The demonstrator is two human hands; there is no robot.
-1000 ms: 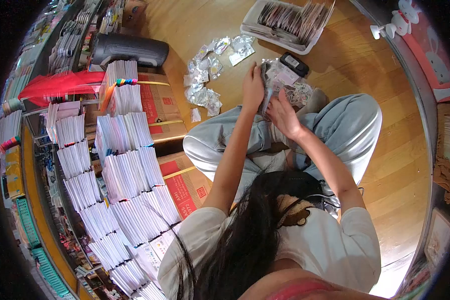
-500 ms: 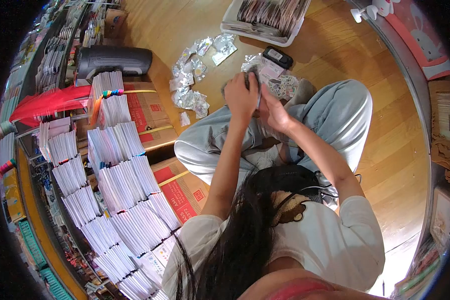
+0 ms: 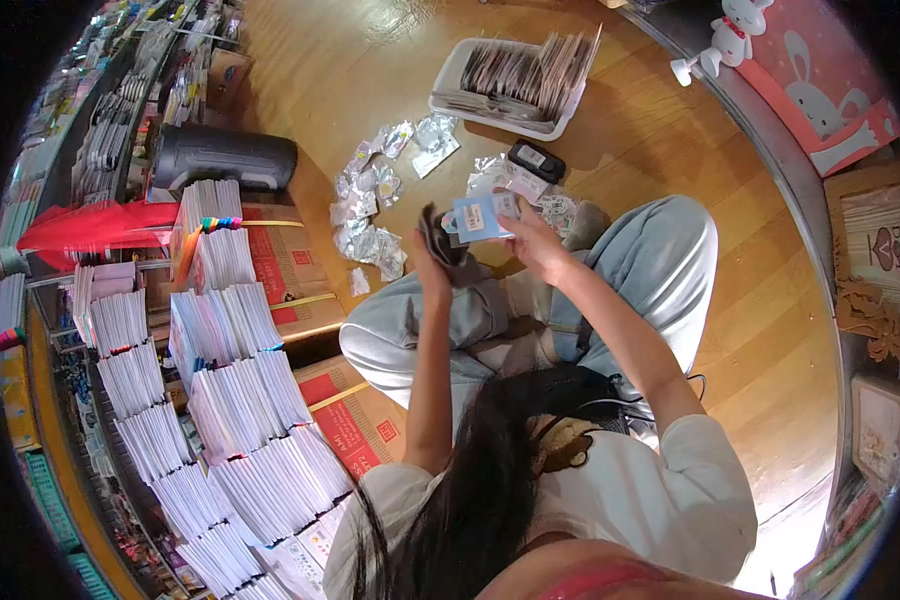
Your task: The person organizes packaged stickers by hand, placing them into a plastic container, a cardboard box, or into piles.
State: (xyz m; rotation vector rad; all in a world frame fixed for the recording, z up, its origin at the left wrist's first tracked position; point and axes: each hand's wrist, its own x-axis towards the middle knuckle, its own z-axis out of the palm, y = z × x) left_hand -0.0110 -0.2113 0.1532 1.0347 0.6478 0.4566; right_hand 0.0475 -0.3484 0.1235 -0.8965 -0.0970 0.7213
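Observation:
In front of my crossed legs, my right hand [image 3: 536, 244] pinches a light blue card [image 3: 481, 216] with a white printed label on it. My left hand [image 3: 431, 268] is closed around a dark grey-brown item [image 3: 444, 240], whose kind I cannot tell. The card's left edge overlaps that dark item in this view. Just beyond the card lie a black case-like object [image 3: 537, 160] with a white label and a clear bag [image 3: 562, 212] of small printed pieces. To the left, small clear packets [image 3: 368, 208] form a curved row on the floor.
A white plastic bin [image 3: 440, 104] packed with upright thin packets stands farther out. Stacks of white booklets [image 3: 240, 400] and cardboard boxes [image 3: 365, 420] line the left, near a black cylinder [image 3: 228, 156]. A bunny figure [image 3: 732, 35] is at upper right.
My hands were close together around a dark item; now they are apart, and the light blue card shows in my right hand. The view has shifted slightly.

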